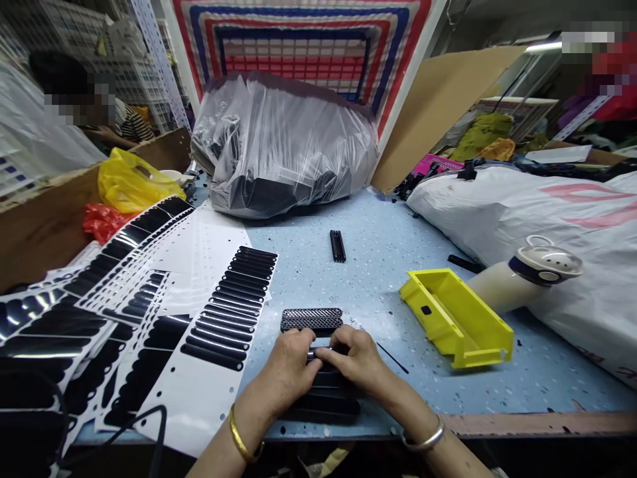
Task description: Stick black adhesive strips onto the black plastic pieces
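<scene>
My left hand (292, 364) and my right hand (357, 357) meet near the table's front edge, fingers closed in a pinch. Between the fingertips shows a small dark glossy piece (320, 352), mostly covered, so its kind is unclear. Under and in front of my hands lie long black bars (323, 406), close together. Just beyond the fingers rests a black part with a perforated, mesh-like face (312, 320). To the left is a white sheet of black strip stickers (229, 309), each strip rounded at the ends. Farther back stands a short black slotted part (337, 245).
A yellow bin (458, 322) and a cream bottle (522, 275) stand at right, beside a big white sack (587, 265). More sticker sheets (44, 332) overlap at left. A plastic-wrapped bundle (288, 146) blocks the back. A thin black stick (393, 358) lies near my right wrist. Another person (119, 123) is at far left.
</scene>
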`<state>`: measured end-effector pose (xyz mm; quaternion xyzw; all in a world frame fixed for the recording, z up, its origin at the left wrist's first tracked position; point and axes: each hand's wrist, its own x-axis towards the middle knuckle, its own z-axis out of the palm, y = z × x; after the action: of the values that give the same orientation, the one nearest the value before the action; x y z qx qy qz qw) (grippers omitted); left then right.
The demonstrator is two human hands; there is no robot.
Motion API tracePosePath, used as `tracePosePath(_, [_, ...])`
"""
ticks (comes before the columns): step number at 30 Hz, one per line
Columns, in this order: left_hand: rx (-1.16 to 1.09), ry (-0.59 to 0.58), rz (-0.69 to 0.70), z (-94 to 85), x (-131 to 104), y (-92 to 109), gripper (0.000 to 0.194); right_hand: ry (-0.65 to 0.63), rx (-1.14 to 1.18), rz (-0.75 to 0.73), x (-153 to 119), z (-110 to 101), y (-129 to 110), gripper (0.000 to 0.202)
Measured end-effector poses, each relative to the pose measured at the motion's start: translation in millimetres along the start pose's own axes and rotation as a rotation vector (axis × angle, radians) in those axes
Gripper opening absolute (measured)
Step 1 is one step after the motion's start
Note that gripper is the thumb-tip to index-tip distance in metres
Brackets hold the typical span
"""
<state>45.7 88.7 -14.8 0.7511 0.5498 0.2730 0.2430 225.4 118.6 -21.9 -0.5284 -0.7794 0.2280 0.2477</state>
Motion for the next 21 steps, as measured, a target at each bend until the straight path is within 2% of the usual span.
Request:
tracePosePath(3, [-0.003,-0.011,-0.003,-1.7,-0.2,1.5,0.014,-0.022,0.031,-0.007,2.7,1.6,0.0,0.035])
tracePosePath(7, [0.001,0.001,0.0,-1.9,-1.2,1.0,0.017,0.013,0.079,-0.024,2.8,3.2,-1.7,0.041])
tracePosePath(13, [-0.011,-0.008,0.004,1.4,-1.6,-2.0,0.021,0.067,0.097,0.047,6.6,8.3,-3.0,0.05])
tracePosePath(16, [-0.011,-0.023,-0.006,0.2,-0.5,-0.9,0.017,0.043,0.145,0.076,4.8,-3.2,-3.2,0.05])
tracePosePath(21, [-0.029,-0.077,0.0,-10.2,-1.8,4.5,0.019,0.011,0.199,0.185,-7.2,-35.5,3.5,0.05])
